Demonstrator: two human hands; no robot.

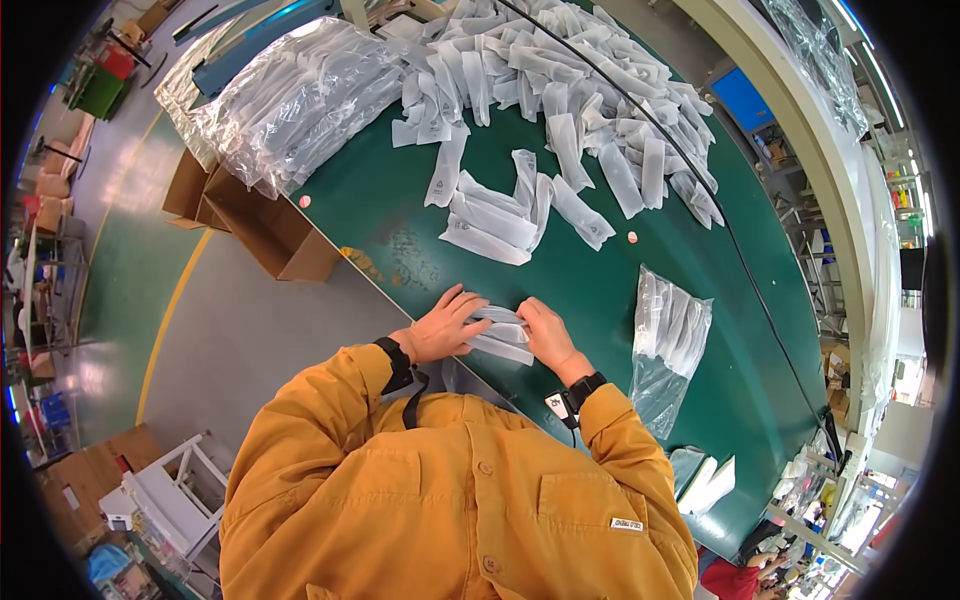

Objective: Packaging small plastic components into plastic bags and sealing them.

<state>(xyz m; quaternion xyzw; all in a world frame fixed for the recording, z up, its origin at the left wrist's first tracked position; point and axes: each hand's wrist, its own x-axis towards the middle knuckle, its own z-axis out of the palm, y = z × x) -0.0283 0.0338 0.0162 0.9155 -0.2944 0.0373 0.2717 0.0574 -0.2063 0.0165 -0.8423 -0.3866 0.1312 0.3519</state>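
Note:
In front of my body, a small stack of narrow, frosted white plastic packets point(503, 346) is between my two hands near the table edge. My left hand point(440, 328) grips the stack's left end, its fingers over the top. At the other end, the bent fingers of my right hand point(551, 338) close on the packets. What lies inside the frosted sleeves cannot be made out. Just beyond my hands is a loose group of similar packets point(490, 225). To the right of my right hand lies a clear plastic bag point(668, 345) with several packets in its far half.
A big heap of frosted packets point(600, 80) covers the far part of the green table point(600, 285). At the far left rests a large clear bag full of packets point(295, 100). An open cardboard box point(275, 235) stands beside the table. A black cable point(740, 240) crosses the right side.

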